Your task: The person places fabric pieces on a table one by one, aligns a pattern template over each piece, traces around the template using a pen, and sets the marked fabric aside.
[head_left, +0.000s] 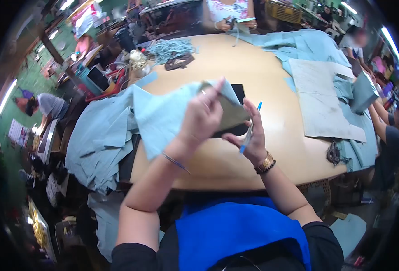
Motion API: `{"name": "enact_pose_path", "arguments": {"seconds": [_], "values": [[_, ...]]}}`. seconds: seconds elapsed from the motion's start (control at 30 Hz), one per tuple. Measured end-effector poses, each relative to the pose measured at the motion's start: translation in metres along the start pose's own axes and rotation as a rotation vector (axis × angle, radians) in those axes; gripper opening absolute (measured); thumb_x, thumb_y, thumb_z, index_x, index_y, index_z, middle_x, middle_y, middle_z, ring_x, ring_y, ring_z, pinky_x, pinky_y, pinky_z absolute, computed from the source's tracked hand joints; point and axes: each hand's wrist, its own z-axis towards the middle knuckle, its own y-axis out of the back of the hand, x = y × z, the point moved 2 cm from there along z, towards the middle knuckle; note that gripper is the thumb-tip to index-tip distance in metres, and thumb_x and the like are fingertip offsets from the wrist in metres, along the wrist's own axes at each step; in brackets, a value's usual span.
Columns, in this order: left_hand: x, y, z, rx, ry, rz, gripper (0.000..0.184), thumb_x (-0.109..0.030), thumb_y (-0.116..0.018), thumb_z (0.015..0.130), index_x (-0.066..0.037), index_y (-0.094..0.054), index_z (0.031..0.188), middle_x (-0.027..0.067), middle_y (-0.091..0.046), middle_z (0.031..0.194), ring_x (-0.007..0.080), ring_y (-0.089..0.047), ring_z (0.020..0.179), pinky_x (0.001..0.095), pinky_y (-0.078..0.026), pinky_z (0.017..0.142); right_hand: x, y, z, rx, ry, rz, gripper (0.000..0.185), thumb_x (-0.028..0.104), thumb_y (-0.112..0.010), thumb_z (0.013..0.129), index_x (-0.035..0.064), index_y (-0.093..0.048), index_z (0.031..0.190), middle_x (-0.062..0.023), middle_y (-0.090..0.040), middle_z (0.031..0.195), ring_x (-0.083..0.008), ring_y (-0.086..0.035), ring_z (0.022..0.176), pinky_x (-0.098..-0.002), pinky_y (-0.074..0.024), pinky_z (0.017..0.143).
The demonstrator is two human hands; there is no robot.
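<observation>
Above the middle of the table, my left hand [202, 115] is closed on a light blue fabric piece [161, 115], which hangs out to its left. Motion smears those fingertips somewhat. A brownish-grey flat piece [232, 113] shows beside the fabric, between my two hands; whether it is the fabric's underside or a separate sheet I cannot tell. My right hand [255, 140] holds a pen [250, 131] with a blue end, its thumb and fingers spread around the flat piece's corner. Partly hidden beneath lies a black rectangular pad [238, 92].
A pile of blue fabric pieces [100, 135] hangs over the left edge of the table [271, 169]. Fabric strips [172, 49] lie at the back left. On the right are a pale pattern sheet [317, 97] and more cloth. Across the table, a person [228, 11] handles fabric.
</observation>
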Motion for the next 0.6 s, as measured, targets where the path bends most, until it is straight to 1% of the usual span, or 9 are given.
{"name": "enact_pose_path", "arguments": {"seconds": [0.03,0.1,0.2,0.27,0.33,0.43,0.53,0.57,0.6], "values": [[0.0,-0.015,-0.007,-0.027,-0.104,0.081,0.052,0.005,-0.054,0.084,-0.008,-0.054,0.135,0.0074,-0.068,0.099,0.0202,-0.064,0.078,0.0291,-0.051,0.071,-0.001,0.004,0.009,-0.045,0.072,-0.041,0.077,0.009,-0.08,0.074,0.0077,-0.04,0.14,-0.0109,-0.051,0.137,-0.0211,-0.046,0.128,-0.0383,-0.0443,0.097],[0.02,-0.042,-0.014,-0.139,-0.227,0.136,0.048,0.002,-0.062,0.077,-0.013,-0.064,0.123,0.0102,-0.064,0.091,0.0283,-0.06,0.077,0.0342,-0.047,0.07,-0.021,0.015,0.018,-0.035,0.006,0.042,0.045,0.0,-0.07,0.082,0.0041,-0.056,0.125,-0.0105,-0.064,0.113,-0.0159,-0.06,0.103,-0.0285,-0.0497,0.084],[0.035,-0.044,-0.018,-0.232,-0.334,0.448,0.033,-0.009,-0.069,0.078,-0.015,-0.07,0.11,0.0053,-0.063,0.093,0.023,-0.058,0.083,0.0346,-0.042,0.074,-0.028,0.033,0.022,0.028,-0.024,0.017,0.022,-0.003,-0.063,0.087,0.0017,-0.065,0.108,-0.0074,-0.07,0.09,-0.0105,-0.065,0.08,-0.0239,-0.0517,0.07],[0.048,-0.046,-0.018,-0.287,-0.207,0.522,0.013,-0.023,-0.069,0.082,-0.017,-0.071,0.094,0.0022,-0.061,0.098,0.0227,-0.057,0.099,0.0363,-0.038,0.086,-0.023,0.042,0.025,0.045,-0.002,-0.045,0.017,-0.004,-0.061,0.088,0.0012,-0.067,0.103,-0.0067,-0.07,0.082,-0.0092,-0.065,0.074,-0.024,-0.0517,0.065],[0.06,-0.045,-0.013,-0.395,-0.251,0.548,0.023,-0.027,-0.07,0.083,-0.014,-0.066,0.1,0.0039,-0.06,0.106,0.0251,-0.058,0.1,0.0373,-0.041,0.085,-0.006,0.051,0.03,0.067,0.001,-0.106,0.016,-0.005,-0.061,0.087,0.0012,-0.068,0.101,-0.0072,-0.069,0.079,-0.0094,-0.065,0.075,-0.0255,-0.0513,0.063],[0.064,-0.05,-0.016,-0.238,-0.04,-0.015,0.036,-0.024,-0.071,0.085,-0.009,-0.057,0.114,0.0087,-0.059,0.115,0.0275,-0.061,0.099,0.036,-0.047,0.087,-0.004,0.059,0.04,0.057,0.062,-0.126,0.017,-0.004,-0.062,0.085,0.0043,-0.069,0.098,-0.008,-0.068,0.075,-0.0142,-0.066,0.069,-0.0268,-0.0506,0.059],[0.028,-0.06,-0.029,-0.05,0.076,0.031,0.041,-0.02,-0.066,0.089,-0.007,-0.049,0.124,0.0102,-0.06,0.115,0.0287,-0.062,0.097,0.036,-0.051,0.083,0.012,0.064,0.049,0.088,0.203,-0.356,0.019,-0.001,-0.066,0.081,0.0074,-0.069,0.098,-0.0084,-0.068,0.075,-0.0212,-0.064,0.062,-0.0287,-0.0503,0.057],[0.039,-0.067,-0.033,-0.028,0.038,0.118,0.036,-0.023,-0.062,0.09,-0.006,-0.052,0.119,0.0132,-0.065,0.102,0.032,-0.065,0.09,0.0398,-0.051,0.074,0.01,0.067,0.05,0.107,0.184,-0.383,0.024,0.002,-0.067,0.077,0.0111,-0.069,0.099,-0.0071,-0.069,0.078,-0.0247,-0.063,0.064,-0.0317,-0.0518,0.06],[0.053,-0.073,-0.038,0.01,0.071,0.05,0.034,-0.022,-0.06,0.091,-0.006,-0.052,0.119,0.0154,-0.066,0.101,0.0333,-0.065,0.089,0.0407,-0.05,0.074,0.01,0.069,0.053,0.083,0.244,-0.413,0.025,0.002,-0.067,0.077,0.0118,-0.069,0.1,-0.0068,-0.068,0.079,-0.0246,-0.063,0.065,-0.0324,-0.052,0.062]]}}
